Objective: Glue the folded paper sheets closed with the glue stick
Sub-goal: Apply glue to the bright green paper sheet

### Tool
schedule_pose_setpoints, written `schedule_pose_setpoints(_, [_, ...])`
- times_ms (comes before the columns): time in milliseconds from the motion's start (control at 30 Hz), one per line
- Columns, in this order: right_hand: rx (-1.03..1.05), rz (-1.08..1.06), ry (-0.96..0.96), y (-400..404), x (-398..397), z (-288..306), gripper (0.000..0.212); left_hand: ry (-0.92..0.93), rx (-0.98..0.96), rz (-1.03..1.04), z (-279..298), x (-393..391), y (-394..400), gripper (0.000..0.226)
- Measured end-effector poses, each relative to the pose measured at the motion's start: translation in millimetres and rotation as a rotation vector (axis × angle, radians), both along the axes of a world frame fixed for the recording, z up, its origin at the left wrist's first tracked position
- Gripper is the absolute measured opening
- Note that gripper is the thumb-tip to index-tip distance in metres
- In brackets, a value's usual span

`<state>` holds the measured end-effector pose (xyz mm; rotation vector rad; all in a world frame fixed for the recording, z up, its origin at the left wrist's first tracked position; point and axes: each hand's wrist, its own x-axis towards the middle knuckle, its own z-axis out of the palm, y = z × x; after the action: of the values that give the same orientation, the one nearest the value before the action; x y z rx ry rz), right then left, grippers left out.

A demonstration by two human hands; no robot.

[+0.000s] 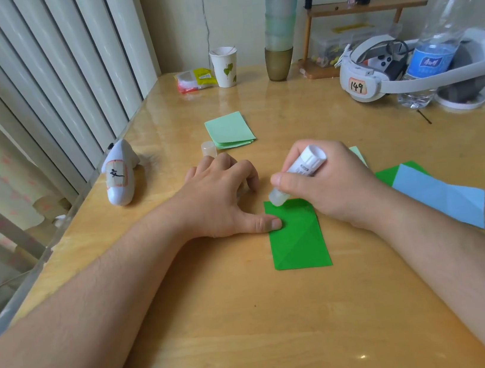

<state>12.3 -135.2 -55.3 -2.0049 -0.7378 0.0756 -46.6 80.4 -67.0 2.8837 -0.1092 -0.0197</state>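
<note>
A dark green folded paper [299, 241] lies on the wooden table [224, 326] in front of me. My right hand [328, 184] grips a white glue stick [304, 167], its clear tip touching the paper's far left corner. My left hand [221, 199] rests on the table, its thumb pressing the paper's left edge. The glue stick's cap [208, 149] stands behind my left hand. A pile of light green folded sheets [229, 130] lies further back. To the right lie a blue folded sheet [445, 195] and another green sheet [388, 175], partly under it.
A white controller [120, 177] lies at the left near the table's edge. At the back stand a paper cup [224, 66], stacked plastic cups [278, 29], a small wooden shelf [366, 7], a headset [375, 71] and a water bottle [441, 34].
</note>
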Motion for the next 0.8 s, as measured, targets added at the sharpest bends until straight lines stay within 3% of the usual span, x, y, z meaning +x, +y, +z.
schedule_pose_setpoints(800, [-0.218,-0.018,-0.031,-20,3,10,0.021,0.004,-0.028,-0.011,1,-2,1,0.076])
